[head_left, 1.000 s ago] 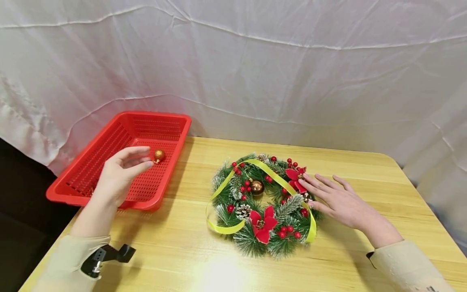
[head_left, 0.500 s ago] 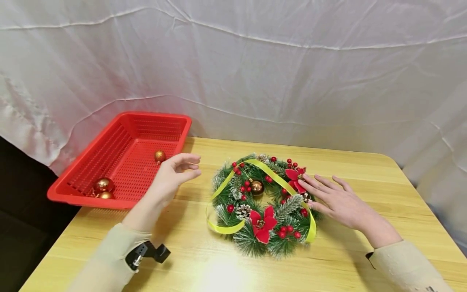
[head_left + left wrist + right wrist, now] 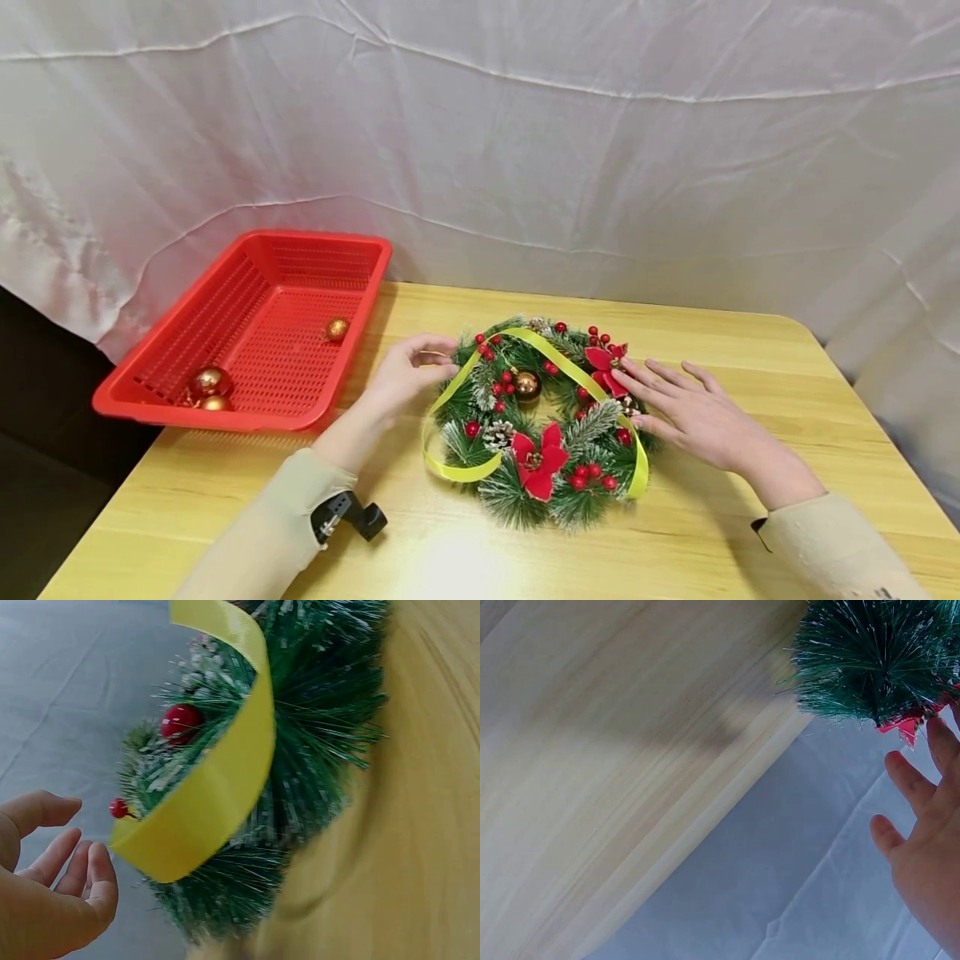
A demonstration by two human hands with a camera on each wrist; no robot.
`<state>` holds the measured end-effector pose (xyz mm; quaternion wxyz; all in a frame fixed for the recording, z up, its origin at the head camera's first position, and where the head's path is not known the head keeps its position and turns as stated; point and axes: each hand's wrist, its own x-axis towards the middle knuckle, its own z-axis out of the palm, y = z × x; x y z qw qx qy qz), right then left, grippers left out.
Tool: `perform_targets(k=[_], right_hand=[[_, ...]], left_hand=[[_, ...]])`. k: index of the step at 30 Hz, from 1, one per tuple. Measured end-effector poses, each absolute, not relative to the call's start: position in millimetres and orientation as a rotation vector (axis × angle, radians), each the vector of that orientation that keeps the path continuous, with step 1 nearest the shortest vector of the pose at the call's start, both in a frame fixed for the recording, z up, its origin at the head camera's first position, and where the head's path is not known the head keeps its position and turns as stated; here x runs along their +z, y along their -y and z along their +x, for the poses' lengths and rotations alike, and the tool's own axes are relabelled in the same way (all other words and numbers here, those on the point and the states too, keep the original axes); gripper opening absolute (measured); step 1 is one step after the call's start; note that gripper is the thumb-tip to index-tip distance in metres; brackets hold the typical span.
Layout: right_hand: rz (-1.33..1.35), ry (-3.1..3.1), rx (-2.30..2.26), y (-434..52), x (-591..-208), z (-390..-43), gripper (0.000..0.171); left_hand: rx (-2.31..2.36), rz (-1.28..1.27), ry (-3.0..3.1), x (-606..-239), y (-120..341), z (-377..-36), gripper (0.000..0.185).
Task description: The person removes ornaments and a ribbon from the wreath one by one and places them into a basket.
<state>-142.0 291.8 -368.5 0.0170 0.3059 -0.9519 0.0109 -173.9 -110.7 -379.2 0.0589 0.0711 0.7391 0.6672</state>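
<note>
A green Christmas wreath (image 3: 513,504) lies on the table, trimmed with red flowers (image 3: 542,463), red berries and pine cones. Yellow ribbon (image 3: 463,473) loops loosely over it, and a shiny bronze ball ornament (image 3: 527,386) sits within its ring. At the wreath's left edge is my left hand (image 3: 405,373), fingers loosely bent and holding nothing. In the left wrist view, a gap shows between the thumb and fingers of that hand (image 3: 56,892), close to the ribbon (image 3: 225,780). My right hand (image 3: 697,421) rests with spread, straight fingers on the wreath's right side, by a red flower (image 3: 606,367).
A red plastic basket (image 3: 300,421) stands on the left of the wooden table (image 3: 720,550). Inside it are a small glittery gold ball (image 3: 337,330) and two more gold balls (image 3: 211,382). A pale cloth (image 3: 525,167) hangs behind the table.
My left hand has moved right, from over the basket to the wreath's left edge. The small gold ball has shifted slightly rightward in the basket. My right hand has stayed put.
</note>
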Motion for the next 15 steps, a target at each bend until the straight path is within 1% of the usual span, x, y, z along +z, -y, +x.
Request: perform_targets(k=[8, 15], right_hand=[[0.945, 2.968, 0.052, -291, -368, -142, 0.063], [0.942, 2.981, 0.053, -291, -368, -142, 0.063]], left_hand=[[2.013, 0.188, -2.214, -389, 105, -177, 0.041], [1.967, 0.22, -2.28, -393, 101, -179, 0.038]])
